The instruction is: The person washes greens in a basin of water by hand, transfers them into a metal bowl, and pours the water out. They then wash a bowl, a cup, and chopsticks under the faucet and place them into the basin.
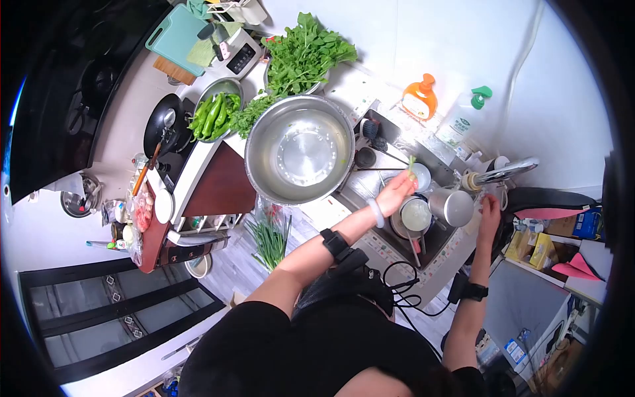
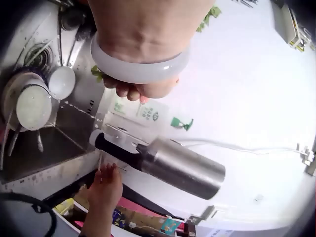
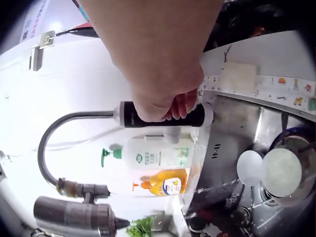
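Observation:
My left hand (image 1: 395,193), a pale bangle at its wrist, is over the sink (image 1: 357,188) and pinches a small leafy green sprig (image 1: 411,167). In the left wrist view its fingers curl beneath the bangle and a bit of leaf shows beside them. Close to the faucet (image 1: 503,173), my right hand (image 1: 489,215) has loosely bent fingers. It overlaps the faucet's black body (image 3: 136,114) in the right wrist view. A brushed metal cylinder (image 2: 182,168) belongs to the faucet's spout. White bowls (image 1: 416,215) and utensils sit in the sink below.
A large metal basin (image 1: 258,152) with water stands left of the sink. Behind it are leafy greens (image 1: 307,53) and a bowl of green peppers (image 1: 215,116). Orange (image 1: 420,99) and clear pump bottles (image 1: 456,122) line the wall. A black wok (image 1: 159,119) is farther left.

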A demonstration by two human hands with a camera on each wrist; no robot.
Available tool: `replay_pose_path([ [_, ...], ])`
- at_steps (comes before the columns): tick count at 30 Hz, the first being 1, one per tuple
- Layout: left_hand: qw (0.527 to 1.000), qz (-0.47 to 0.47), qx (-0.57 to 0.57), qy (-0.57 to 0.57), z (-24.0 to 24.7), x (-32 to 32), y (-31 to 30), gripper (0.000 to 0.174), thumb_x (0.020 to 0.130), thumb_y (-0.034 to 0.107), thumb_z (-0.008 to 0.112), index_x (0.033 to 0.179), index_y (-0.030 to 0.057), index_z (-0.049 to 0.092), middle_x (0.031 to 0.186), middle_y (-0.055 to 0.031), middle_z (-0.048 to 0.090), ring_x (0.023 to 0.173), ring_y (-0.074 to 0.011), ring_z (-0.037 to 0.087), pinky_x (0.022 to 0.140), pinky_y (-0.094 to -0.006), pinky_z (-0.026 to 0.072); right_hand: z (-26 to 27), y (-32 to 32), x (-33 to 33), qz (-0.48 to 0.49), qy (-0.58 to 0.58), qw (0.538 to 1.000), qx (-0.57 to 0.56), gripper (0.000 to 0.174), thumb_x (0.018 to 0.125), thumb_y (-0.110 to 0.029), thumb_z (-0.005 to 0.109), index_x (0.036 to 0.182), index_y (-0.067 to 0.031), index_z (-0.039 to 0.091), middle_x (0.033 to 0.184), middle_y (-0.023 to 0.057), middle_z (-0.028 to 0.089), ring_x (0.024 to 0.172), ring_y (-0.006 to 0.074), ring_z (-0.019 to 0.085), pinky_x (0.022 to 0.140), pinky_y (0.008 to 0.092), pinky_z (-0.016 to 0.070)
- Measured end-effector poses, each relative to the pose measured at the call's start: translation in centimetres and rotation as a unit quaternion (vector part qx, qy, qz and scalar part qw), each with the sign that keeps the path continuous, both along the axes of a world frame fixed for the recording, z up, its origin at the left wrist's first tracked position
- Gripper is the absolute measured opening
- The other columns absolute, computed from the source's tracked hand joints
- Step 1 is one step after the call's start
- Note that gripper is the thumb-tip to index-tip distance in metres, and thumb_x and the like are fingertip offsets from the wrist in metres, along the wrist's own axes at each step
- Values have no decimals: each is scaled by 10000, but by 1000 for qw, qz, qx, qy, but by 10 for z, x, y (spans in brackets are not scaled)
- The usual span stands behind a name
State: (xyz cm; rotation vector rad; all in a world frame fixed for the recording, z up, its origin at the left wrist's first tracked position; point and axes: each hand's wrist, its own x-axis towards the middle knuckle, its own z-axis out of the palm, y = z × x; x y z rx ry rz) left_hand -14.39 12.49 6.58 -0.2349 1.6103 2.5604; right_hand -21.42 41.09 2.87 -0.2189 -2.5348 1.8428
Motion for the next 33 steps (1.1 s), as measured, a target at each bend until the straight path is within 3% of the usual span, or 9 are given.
replay_pose_path([
  [3,985,-61,-111,-114,-50,11,-25,215,925,242,382,790,105,477,660,51,426,613,-44,370,566,-173,315,-22,-16,22,66,15,997,34,167,835,-108,500,978,-35,550,888,31,561,816,118,522,721,228,403],
  [13,983,-70,-106,-130,11,11,-70,212,931,241,352,816,105,467,789,17,513,796,-67,458,714,-213,343,-28,-53,54,122,54,987,88,312,720,-41,580,1027,-4,540,965,115,586,903,210,548,789,318,420],
  [16,996,-53,-54,54,55,17,-69,239,935,227,336,798,85,473,768,11,492,758,-79,416,722,-226,344,-46,-49,63,145,10,980,139,352,778,-87,548,1110,11,485,1082,138,535,1029,249,488,896,343,369],
  [20,981,-82,-173,-36,-35,26,-79,240,938,232,351,819,58,466,779,-16,491,763,-100,425,735,-227,354,-67,-60,61,137,83,977,139,322,780,-76,559,1090,-9,507,1064,128,547,1012,249,500,900,342,368],
  [24,992,-51,-61,94,63,25,-72,216,921,182,361,810,48,489,768,-16,507,770,-110,454,748,-244,371,-88,-55,60,169,75,969,167,243,778,-69,576,1018,-35,560,1011,99,574,968,227,522,878,335,379],
  [28,940,-134,-310,-44,-48,43,-81,221,918,199,372,875,27,504,841,-44,522,796,-131,498,759,-264,400,-84,-68,58,141,80,963,213,198,795,-95,570,988,-53,580,961,75,590,924,214,539,857,336,386],
  [31,967,-147,-176,111,34,32,-84,220,917,198,368,860,27,494,839,-51,529,800,-132,518,754,-254,416,-40,-103,68,152,-28,987,-39,178,825,-196,550,933,-59,588,877,49,605,832,191,565,801,320,414],
  [32,975,-129,-160,84,34,29,-89,232,910,231,378,860,35,493,810,-48,523,780,-136,514,722,-263,424,-34,-103,68,174,-37,973,147,222,837,-250,532,935,-56,581,891,49,601,835,186,559,802,311,411],
  [33,981,-115,-145,64,32,17,-98,247,902,264,389,859,43,491,782,-45,517,761,-139,510,690,-271,432,-52,-102,68,159,-51,985,53,255,842,-291,520,933,-60,580,880,45,597,832,179,556,810,304,405],
])
